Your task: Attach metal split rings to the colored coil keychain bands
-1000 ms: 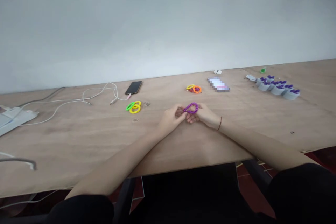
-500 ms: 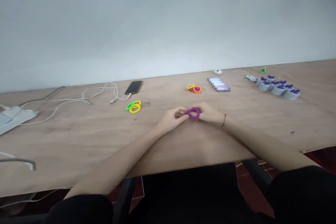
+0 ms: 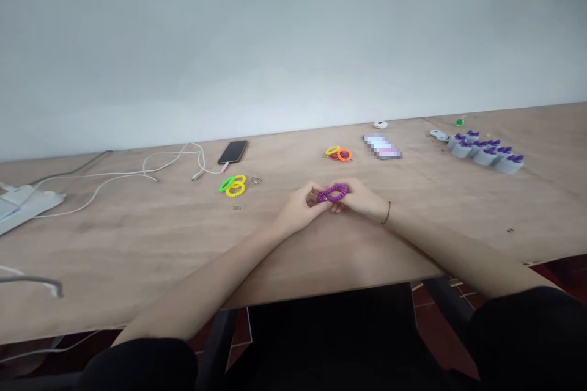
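A purple spiral coil wristband (image 3: pixel 339 191) is held between both hands above the wooden table (image 3: pixel 183 250). My left hand (image 3: pixel 300 204) is closed on its left end, where a small metal piece seems to show near the fingertips. On the other side my right hand (image 3: pixel 363 198) grips the coil, its fingers partly hidden behind it. Left of my hands lie a green coil (image 3: pixel 227 184), yellow coils (image 3: pixel 235 189) and small metal rings (image 3: pixel 256 180). Beyond my hands, a yellow coil (image 3: pixel 332 151) and an orange coil (image 3: pixel 344 155) lie together with a dark red piece.
A black phone (image 3: pixel 233 151) on a white cable (image 3: pixel 174 153) lies at the back left. A second phone (image 3: pixel 382 147) with a blurred screen is at the back. White holders with purple tops (image 3: pixel 490 156) stand at the right, near a white clip (image 3: pixel 439 135). A wall bounds the table behind.
The purple coil has turned and stretched a little to the left between my fingers, and a metal piece now shows on it. Both hands stay in nearly the same place.
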`<act>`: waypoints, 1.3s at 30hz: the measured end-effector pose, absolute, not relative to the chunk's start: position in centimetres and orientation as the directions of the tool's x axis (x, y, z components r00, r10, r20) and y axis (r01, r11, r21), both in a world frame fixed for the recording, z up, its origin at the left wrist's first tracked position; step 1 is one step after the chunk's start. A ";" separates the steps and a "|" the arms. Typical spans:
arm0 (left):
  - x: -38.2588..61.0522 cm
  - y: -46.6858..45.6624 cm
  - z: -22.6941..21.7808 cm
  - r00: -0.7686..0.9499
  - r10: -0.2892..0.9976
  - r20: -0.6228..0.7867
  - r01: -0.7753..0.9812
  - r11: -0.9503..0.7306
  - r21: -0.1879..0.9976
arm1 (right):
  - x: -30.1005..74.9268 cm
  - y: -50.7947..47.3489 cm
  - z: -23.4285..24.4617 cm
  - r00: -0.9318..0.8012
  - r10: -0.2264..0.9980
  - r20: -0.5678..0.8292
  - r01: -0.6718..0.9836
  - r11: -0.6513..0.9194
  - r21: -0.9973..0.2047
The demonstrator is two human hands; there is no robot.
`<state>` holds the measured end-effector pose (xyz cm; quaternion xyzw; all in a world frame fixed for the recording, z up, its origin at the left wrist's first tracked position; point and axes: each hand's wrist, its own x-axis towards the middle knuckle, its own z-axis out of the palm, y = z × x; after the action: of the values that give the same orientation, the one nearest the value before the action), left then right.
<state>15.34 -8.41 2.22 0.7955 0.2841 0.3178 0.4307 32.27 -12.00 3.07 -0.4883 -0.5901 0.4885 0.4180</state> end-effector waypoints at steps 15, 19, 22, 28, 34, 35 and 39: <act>15.5 -8.9 2.9 0.560 0.780 0.280 0.315 -0.513 0.798 | 31.9 -12.0 2.7 -0.127 0.991 0.030 0.113 0.044 -0.993; 15.4 -9.0 3.0 0.546 0.777 0.314 0.322 -0.540 0.778 | 31.9 -12.0 2.7 -0.121 0.992 0.020 0.082 0.030 -0.996; 15.4 -9.0 2.9 0.539 0.769 0.344 0.321 -0.565 0.760 | 31.8 -12.0 2.7 -0.118 0.993 0.005 0.066 0.013 -0.998; 15.5 -8.7 2.6 0.552 0.766 0.330 0.280 -0.543 0.792 | 31.5 -12.0 2.6 -0.096 0.995 -0.009 0.041 -0.005 -0.999; 15.6 -8.6 2.6 0.540 0.785 0.303 0.309 -0.520 0.796 | 31.5 -12.0 2.3 -0.105 0.994 0.009 0.045 0.014 -0.999; 15.5 -8.7 2.6 0.534 0.786 0.311 0.315 -0.527 0.789 | 31.5 -12.0 2.3 -0.109 0.994 0.010 0.047 0.015 -0.999; 15.4 -8.9 2.9 0.516 0.788 0.337 0.335 -0.548 0.766 | 31.4 -12.2 2.7 -0.110 0.994 -0.016 0.038 -0.012 -0.999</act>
<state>15.45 -8.91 2.95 0.8078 0.3475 0.3483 0.3246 31.40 -12.16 2.72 -0.4842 -0.5325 0.5212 0.4587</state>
